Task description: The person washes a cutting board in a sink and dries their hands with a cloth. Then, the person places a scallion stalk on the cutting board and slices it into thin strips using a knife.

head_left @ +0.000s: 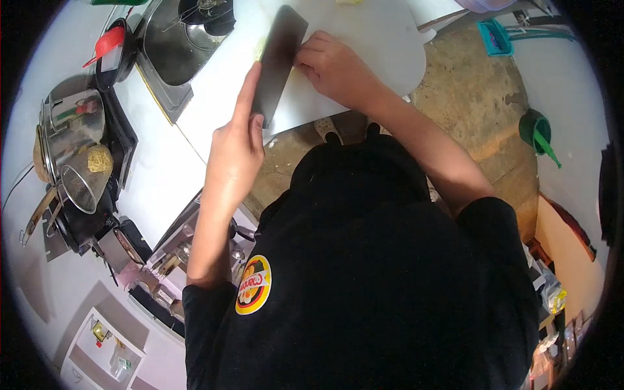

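Observation:
My left hand (235, 155) is closed on the handle end of a cleaver (281, 68), its index finger stretched along the blade's edge side. The broad dark blade stands over a white work surface (383, 39). Just right of the blade, my right hand (335, 70) has its fingers curled and pressed down close to the metal. What lies under those fingertips is mostly hidden; a little pale yellow-green shows there. More pale green food (260, 48) peeks out on the blade's left side. A small yellowish piece (349, 2) lies at the top edge.
Left of the work surface is a metal sink (172, 45) with dark cookware in it. A red ladle (109, 43), a steel pot (75, 120) and a wire strainer (79, 188) stand farther left. A green bucket-like container (534, 130) and a teal dustpan (495, 38) are at right.

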Tool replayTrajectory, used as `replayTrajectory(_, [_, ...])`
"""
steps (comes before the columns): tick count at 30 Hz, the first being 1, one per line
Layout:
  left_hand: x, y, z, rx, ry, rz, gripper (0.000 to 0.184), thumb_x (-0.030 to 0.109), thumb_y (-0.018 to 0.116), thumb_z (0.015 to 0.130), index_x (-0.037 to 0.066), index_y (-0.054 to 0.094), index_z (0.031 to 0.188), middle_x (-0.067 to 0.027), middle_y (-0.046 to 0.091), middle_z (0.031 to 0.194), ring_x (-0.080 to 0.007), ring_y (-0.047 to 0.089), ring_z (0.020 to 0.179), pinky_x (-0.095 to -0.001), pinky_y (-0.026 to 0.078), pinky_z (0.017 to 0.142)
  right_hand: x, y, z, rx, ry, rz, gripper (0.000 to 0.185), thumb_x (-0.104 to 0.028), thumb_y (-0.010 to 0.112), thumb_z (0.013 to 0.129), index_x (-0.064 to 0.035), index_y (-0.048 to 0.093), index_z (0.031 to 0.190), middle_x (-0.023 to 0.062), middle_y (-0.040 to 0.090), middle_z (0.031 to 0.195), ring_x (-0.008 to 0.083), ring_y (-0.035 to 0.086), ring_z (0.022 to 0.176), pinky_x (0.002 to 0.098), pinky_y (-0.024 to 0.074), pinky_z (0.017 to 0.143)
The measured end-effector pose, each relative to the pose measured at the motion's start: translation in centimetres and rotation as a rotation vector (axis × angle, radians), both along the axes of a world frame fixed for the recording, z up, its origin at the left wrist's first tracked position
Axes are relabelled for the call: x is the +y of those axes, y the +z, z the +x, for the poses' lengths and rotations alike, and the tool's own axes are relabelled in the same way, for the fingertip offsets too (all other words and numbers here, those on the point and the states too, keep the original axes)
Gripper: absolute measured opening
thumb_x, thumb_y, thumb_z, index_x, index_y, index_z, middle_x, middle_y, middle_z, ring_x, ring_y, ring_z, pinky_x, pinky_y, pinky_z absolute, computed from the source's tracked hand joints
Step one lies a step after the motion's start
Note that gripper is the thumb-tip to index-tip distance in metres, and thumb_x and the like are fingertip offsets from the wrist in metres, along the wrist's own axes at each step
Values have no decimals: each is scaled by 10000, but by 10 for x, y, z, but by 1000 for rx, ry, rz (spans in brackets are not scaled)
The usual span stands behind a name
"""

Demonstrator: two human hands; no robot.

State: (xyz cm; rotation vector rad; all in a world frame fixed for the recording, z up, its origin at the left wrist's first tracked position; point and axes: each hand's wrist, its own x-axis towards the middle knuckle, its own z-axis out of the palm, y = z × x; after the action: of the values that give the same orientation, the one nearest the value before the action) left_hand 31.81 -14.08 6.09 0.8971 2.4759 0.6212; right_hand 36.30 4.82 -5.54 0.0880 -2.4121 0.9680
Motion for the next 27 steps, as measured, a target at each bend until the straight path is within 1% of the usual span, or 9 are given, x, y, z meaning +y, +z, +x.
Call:
replayTrajectory(4, [10, -10, 0, 21, -24, -29, 685, -8, 487, 929, 246, 248, 1518, -265, 622, 726, -452, 650, 746, -508, 456, 644, 0, -4, -1, -12, -19, 5, 62, -10, 633, 760, -2, 660, 814, 105, 634, 848, 292, 582, 903, 393, 506, 806])
replayTrajectory(7, [35, -22, -15, 57, -32, 76, 701, -7, 496, 916, 261, 246, 1514, -280, 635, 768, -466, 644, 773, -522, 456, 654, 2, 2, 0, -55, 11, 52, 69, -64, 611, 789, -15, 652, 764, 125, 643, 840, 291, 590, 916, 383, 503, 836])
replayTrajectory(10, [50, -30, -24, 123, -65, 136, 709, -1, 504, 905, 281, 256, 1506, -289, 644, 802, -477, 639, 789, -537, 461, 670, 3, 3, 0, -56, 6, 10, 72, -67, 611, 787, -11, 654, 776, 126, 644, 842, 292, 591, 918, 387, 502, 845])
replayTrajectory(12, [47, -27, -33, 109, -69, 91, 721, 26, 525, 933, 326, 231, 1520, -298, 653, 1053, -436, 663, 943, -461, 519, 756, 3, 2, -2, -44, 6, 13, 58, -39, 620, 774, -5, 655, 807, 119, 645, 848, 297, 589, 907, 393, 502, 826])
replayTrajectory(14, [33, -18, -29, 92, -53, 94, 723, 25, 531, 934, 318, 232, 1523, -296, 654, 1059, -415, 666, 963, -443, 522, 763, 4, 1, -2, -39, -6, 6, 81, -12, 630, 761, 0, 655, 838, 111, 645, 855, 302, 587, 897, 398, 503, 807])
replayTrajectory(16, [19, -5, -21, 18, -18, 67, 702, 8, 504, 921, 278, 242, 1513, -284, 644, 789, -450, 656, 786, -520, 473, 649, 4, 3, -1, -15, 9, 20, 75, -7, 622, 769, 2, 651, 837, 115, 650, 858, 303, 590, 896, 399, 503, 807])
replayTrajectory(23, [26, -18, -9, -49, 0, 55, 718, 1, 494, 916, 258, 212, 1524, -284, 653, 839, -456, 650, 781, -524, 468, 688, 3, -1, -1, -25, 10, 57, 62, -3, 626, 766, 0, 643, 826, 115, 629, 831, 305, 587, 896, 405, 499, 803])
replayTrajectory(25, [42, -24, -15, -68, 38, 70, 707, 13, 494, 916, 253, 219, 1521, -283, 656, 854, -465, 645, 792, -524, 474, 698, 3, 3, -1, -71, -3, 56, 60, -36, 608, 771, -6, 645, 806, 119, 646, 880, 296, 591, 926, 383, 508, 838])
replayTrajectory(27, [54, -37, -20, 110, -46, 238, 679, 45, 490, 920, 250, 232, 1514, -281, 658, 862, -478, 636, 812, -521, 484, 705, 2, 3, 2, -66, -1, 44, 67, -39, 611, 771, -6, 649, 815, 120, 643, 890, 298, 586, 932, 385, 509, 836])
